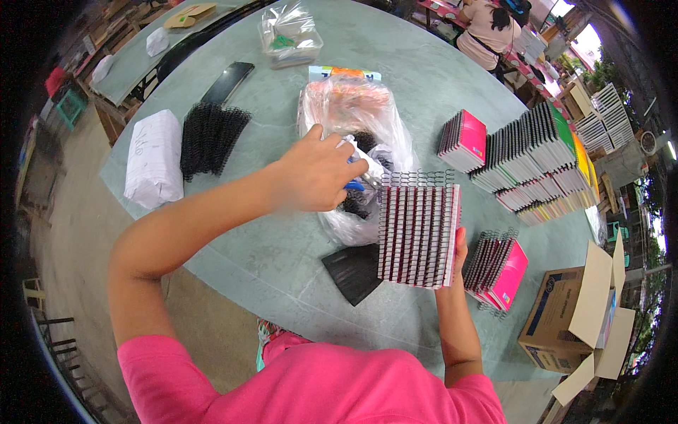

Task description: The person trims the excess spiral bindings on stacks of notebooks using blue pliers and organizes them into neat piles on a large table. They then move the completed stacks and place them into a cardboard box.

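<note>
My right hand [460,256] grips a stack of spiral notebooks [418,237] from its right side, with the rows of coil bindings facing up. Coil ends stick out past the far edge of the stack. In my left hand [319,172] is a pair of blue-handled pliers [355,185], its metal jaws beside the stack's far left corner. My fingers partly hide the tool. Beneath that hand lies a clear plastic bag [395,116] with black coils and white wrapping in it. A flat black piece [352,272] rests just left of the held stack.
Notebook stacks stand at right: a small pink one [464,138], a long row [530,162], and a nearer pink pile [498,272]. An open carton [565,318] is at far right. Leftward are black coils [212,140], a white roll [154,159], a phone [228,83] and a plastic tub [291,46].
</note>
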Motion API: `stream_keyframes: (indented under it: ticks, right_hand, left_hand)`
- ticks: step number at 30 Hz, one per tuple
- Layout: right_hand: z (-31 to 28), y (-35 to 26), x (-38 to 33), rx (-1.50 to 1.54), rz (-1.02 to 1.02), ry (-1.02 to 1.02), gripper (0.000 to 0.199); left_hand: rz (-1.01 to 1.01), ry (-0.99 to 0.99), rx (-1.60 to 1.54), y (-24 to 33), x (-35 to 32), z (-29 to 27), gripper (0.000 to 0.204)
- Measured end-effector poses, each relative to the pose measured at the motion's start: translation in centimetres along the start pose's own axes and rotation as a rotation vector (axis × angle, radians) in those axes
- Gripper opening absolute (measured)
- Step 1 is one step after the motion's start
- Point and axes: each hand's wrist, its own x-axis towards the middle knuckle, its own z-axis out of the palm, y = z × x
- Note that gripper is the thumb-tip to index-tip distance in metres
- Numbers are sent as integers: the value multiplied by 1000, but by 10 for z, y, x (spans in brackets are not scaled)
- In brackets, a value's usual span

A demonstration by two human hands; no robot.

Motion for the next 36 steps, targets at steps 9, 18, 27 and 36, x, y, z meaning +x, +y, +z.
stream_keyframes:
  ticks: [9,18,27,36]
  right_hand:
    - [15,0,4,-79,-31,40,65]
    - [18,0,4,-98,-15,-4,63]
    - [30,-2,10,-24,97,145,61]
    - [35,-1,8,-47,92,125,65]
  left_hand:
    - [23,162,123,-9,-1,6,35]
    - [-13,-21,33,-8,6,12,21]
    - [-96,102,110,-21,17,18,27]
    - [-28,-46,-8,-11,17,8,25]
